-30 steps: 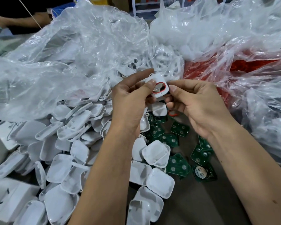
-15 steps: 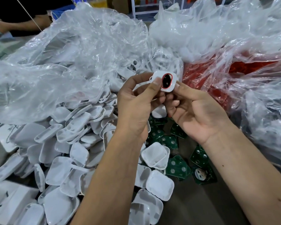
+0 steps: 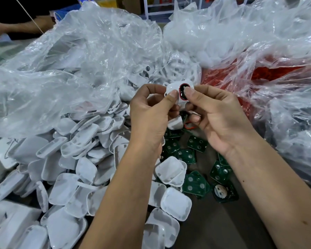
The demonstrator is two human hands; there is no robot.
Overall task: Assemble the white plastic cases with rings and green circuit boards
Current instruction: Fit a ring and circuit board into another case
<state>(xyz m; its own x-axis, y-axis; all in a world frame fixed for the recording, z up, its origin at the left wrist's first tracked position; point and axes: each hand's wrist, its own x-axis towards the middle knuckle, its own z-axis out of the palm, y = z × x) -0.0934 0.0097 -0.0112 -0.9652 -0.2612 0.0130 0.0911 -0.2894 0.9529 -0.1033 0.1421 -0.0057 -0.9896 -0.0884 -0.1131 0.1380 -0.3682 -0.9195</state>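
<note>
Both hands hold one white plastic case (image 3: pixel 171 88) up in front of the bags. A red ring (image 3: pixel 183 92) sits in its oval opening. My left hand (image 3: pixel 151 114) pinches the case between thumb and fingers on its left side. My right hand (image 3: pixel 221 115) presses its thumb tip on the ring and supports the case from below; another red ring (image 3: pixel 189 125) shows under its curled fingers. Loose white cases (image 3: pixel 83 153) lie heaped at left and centre. Green circuit boards (image 3: pixel 196 184) are scattered on the table below my hands.
Big crumpled clear plastic bags (image 3: pixel 79 65) fill the back; the right one holds red parts (image 3: pixel 269 72). A white box (image 3: pixel 13 221) sits at the lower left. Another person's arm (image 3: pixel 20 27) rests at the far left. Brown tabletop (image 3: pixel 223 227) shows at lower centre.
The case has tilted and my right thumb has moved from beside it onto the red ring. Both hands stay raised at about the same height.
</note>
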